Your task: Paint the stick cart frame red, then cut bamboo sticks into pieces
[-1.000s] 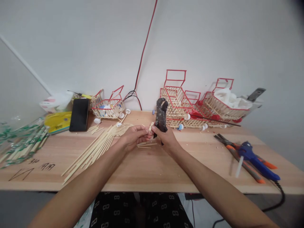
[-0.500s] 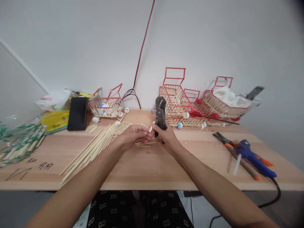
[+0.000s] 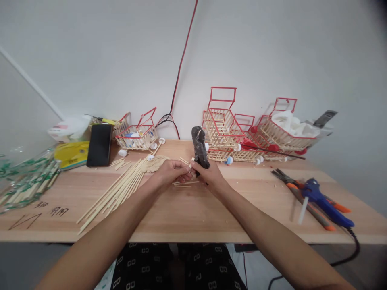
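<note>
My right hand (image 3: 211,173) is closed around a black plier-like hand tool (image 3: 200,148), its rounded head pointing up and away from me. My left hand (image 3: 171,171) pinches a short piece of pale wooden stick (image 3: 191,162), right beside the tool and the right thumb. The fingers hide part of the piece. Under the hands lie a few short cut sticks (image 3: 183,186). Long wooden sticks (image 3: 121,191) fan out across the table to the left of my left hand.
Small stick-built carts with red trim (image 3: 223,125) stand along the wall, and another cart (image 3: 136,135) stands further left. A phone (image 3: 99,145) and a yellow packet (image 3: 71,154) lie at left. A blue glue gun (image 3: 325,201) and orange-handled pliers (image 3: 317,215) occupy the right.
The black tool has shifted slightly left and its head tilts a little more to the left. My left hand still pinches the short piece beside it.
</note>
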Demonstrator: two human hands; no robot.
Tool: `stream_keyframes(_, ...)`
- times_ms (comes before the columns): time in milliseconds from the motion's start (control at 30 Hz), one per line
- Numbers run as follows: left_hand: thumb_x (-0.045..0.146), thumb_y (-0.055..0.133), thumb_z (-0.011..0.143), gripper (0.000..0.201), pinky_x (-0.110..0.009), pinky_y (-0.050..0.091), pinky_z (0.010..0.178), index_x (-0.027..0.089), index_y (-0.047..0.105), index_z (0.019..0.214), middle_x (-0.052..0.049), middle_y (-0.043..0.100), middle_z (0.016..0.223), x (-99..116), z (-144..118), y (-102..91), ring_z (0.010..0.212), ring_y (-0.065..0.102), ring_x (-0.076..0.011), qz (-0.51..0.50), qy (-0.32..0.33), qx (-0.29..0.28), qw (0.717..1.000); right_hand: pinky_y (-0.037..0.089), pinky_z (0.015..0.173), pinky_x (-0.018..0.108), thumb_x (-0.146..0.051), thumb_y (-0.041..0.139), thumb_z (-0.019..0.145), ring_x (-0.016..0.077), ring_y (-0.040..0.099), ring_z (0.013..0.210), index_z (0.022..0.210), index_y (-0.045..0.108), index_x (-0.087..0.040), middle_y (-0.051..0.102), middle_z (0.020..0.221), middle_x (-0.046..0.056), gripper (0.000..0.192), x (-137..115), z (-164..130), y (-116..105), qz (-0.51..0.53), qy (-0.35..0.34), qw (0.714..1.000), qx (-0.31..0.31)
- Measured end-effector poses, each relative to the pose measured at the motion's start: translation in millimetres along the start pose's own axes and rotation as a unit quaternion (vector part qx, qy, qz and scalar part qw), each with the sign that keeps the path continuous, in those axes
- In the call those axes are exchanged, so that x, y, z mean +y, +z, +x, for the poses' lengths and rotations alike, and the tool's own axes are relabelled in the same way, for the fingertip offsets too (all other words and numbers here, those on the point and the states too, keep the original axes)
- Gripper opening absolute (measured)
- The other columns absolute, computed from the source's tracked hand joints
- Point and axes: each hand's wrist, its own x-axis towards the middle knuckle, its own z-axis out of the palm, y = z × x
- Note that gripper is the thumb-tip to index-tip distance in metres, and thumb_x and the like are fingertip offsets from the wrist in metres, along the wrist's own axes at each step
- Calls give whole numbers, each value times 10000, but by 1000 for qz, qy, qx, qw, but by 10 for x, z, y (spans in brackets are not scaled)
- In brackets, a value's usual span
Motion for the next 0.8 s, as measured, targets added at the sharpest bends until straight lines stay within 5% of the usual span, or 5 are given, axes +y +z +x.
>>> stream_keyframes(533,277,796,579,242,-208,461,531,84,694,681,-84,704,643,33,-6,32,526,612,-107,-59,-45,32,997,404,598,245,-401,632,746,129,507,619,1013,707,-126,609,714,5,390,-59,-35,9,2,-25,1000,16)
stream_keyframes(800,246,749,605,191,-204,454,523,75,685,660,-79,691,611,30,-5,38,511,608,-106,-58,-52,31,996,397,577,244,-368,625,748,128,494,590,1019,718,-130,599,672,2,373,-83,-42,-7,-26,-40,999,2)
